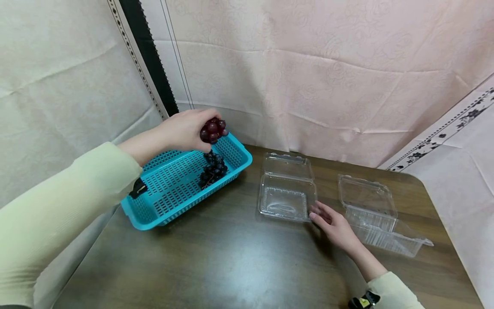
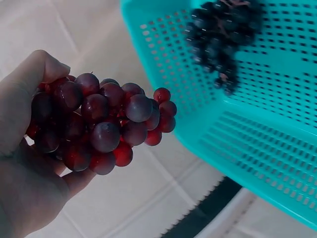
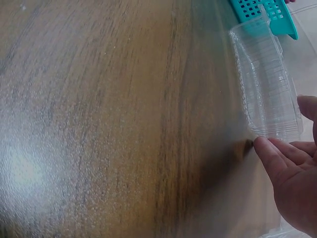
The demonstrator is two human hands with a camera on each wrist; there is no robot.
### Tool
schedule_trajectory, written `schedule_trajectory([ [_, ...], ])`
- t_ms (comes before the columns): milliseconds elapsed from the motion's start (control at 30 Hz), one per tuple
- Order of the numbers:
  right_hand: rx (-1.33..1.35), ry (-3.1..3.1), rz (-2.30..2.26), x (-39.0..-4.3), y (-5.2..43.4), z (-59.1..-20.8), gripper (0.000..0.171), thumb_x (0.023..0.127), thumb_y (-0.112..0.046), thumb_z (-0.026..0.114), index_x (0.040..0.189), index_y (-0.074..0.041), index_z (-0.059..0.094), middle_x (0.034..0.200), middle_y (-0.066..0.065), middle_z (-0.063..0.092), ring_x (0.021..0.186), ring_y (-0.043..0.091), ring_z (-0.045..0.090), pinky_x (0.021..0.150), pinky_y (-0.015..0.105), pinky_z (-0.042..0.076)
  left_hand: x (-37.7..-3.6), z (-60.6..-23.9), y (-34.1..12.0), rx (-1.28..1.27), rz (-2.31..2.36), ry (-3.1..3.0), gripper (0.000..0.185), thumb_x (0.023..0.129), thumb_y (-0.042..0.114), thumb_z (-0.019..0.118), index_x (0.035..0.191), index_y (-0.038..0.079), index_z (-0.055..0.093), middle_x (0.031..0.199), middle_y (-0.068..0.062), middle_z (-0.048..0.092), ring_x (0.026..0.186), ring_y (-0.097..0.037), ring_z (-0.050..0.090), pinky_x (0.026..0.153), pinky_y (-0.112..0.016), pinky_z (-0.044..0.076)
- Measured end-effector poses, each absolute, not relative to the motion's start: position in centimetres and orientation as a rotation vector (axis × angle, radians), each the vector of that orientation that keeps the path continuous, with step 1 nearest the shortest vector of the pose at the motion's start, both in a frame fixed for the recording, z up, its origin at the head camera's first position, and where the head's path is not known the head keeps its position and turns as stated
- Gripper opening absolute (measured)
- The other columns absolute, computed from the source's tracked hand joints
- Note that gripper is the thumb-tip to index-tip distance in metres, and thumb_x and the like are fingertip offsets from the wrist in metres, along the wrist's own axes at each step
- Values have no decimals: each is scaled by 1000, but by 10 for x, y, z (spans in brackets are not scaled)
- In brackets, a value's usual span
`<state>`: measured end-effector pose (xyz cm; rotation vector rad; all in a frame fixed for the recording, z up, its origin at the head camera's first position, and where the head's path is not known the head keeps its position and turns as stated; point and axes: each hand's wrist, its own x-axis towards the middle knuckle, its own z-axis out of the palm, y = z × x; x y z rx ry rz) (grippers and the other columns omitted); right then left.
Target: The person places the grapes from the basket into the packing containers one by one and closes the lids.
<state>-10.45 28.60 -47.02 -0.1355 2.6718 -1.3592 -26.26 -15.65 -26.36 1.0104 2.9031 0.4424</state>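
While the left hand (image 1: 185, 128) curls its fingers and thumb round a bunch of red grapes (image 2: 101, 126), it holds them lifted over the far rim of the teal basket (image 1: 170, 201), so the fruit hangs free of the mesh below it. Under that hand, on the basket floor, lies a darker bunch (image 1: 213, 169), blurred in the left wrist view. The right hand (image 1: 335, 225) lies flat with fingers straight and holds nothing; its fingertips touch the near corner of the open clear box (image 1: 285, 201), seemingly to steady the light plastic on the wooden table (image 1: 216, 262). Just beyond that hand to its right sits a second clear box (image 1: 380, 225), also open. From the right wrist only the first box's edge and a corner of the basket show, and whether the fingers press or merely rest cannot be told.
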Motion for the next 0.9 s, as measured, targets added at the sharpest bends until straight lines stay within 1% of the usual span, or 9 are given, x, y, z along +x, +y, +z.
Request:
schedule_trajectory([
  [100, -133, 2680, -1349, -105, 286, -470, 63, 112, -28, 59, 157, 12, 41, 147, 27, 61, 134, 41, 62, 94, 9, 44, -261, -257, -143, 1057, 456, 2887, 62, 83, 17, 82, 139, 14, 55, 135, -14, 67, 119, -35, 64, 98, -57, 56],
  [367, -131, 2688, -1335, -104, 286, -469, 63, 112, -30, 59, 157, 11, 41, 148, 27, 61, 135, 41, 61, 98, 15, 48, -253, -242, -102, 1156, 458, 2824, 65, 83, 19, 84, 141, 15, 54, 138, -11, 65, 124, -32, 62, 104, -55, 53],
  [500, -146, 2682, -1342, -104, 285, -470, 63, 112, -29, 59, 158, 11, 40, 148, 27, 60, 135, 41, 61, 96, 12, 46, -249, -240, -83, 1197, 482, 2785, 64, 84, 20, 83, 141, 17, 54, 138, -9, 65, 123, -29, 61, 104, -51, 53],
  [667, -147, 2671, -1360, -104, 285, -471, 63, 112, -28, 59, 158, 11, 40, 148, 27, 60, 135, 41, 61, 94, 9, 44, -246, -240, -62, 1251, 521, 2740, 61, 83, 18, 80, 139, 16, 55, 132, -6, 66, 118, -25, 62, 102, -46, 54],
  [767, -137, 2669, -1366, -104, 286, -472, 63, 112, -28, 59, 158, 11, 40, 148, 27, 61, 136, 41, 61, 95, 9, 45, -244, -242, -51, 1262, 557, 2699, 59, 85, 19, 80, 139, 17, 54, 131, -5, 66, 119, -23, 61, 102, -43, 54],
  [900, -135, 2668, -1367, -104, 286, -473, 64, 112, -29, 59, 158, 11, 40, 148, 27, 60, 136, 41, 61, 98, 14, 48, -240, -246, -37, 1267, 616, 2648, 59, 86, 20, 80, 140, 18, 55, 131, -5, 67, 118, -20, 63, 101, -40, 55],
])
